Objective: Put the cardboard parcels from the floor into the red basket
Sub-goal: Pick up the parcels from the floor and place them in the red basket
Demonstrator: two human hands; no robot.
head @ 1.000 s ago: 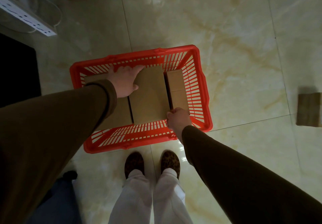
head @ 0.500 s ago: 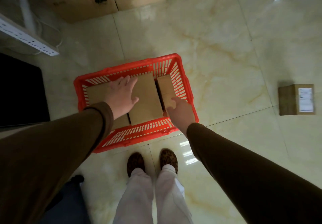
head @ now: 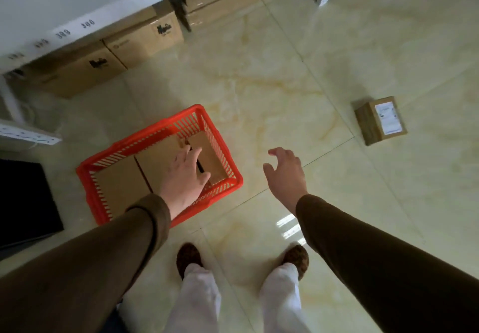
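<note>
Three parcels (head: 166,163) already lie flat in the basket (head: 225,185), side by side, filling most of it. One parcel (head: 379,120) is left on the floor (head: 285,73), label up, well apart from the basket and off to your right and ahead. Your right hand (head: 285,174) has its grip released, fingers loosely curled, holding nothing, out over bare tile between basket and parcel. Your left hand (head: 185,177) is also empty, fingers spread, hovering over the basket; whether it touches the cardboard I can't tell. Right hand is clearly the nearer one to the parcel. Its long axis runs roughly away from you, slightly angled, so my call: step right, reach with the right hand, grip across the short sides.
</note>
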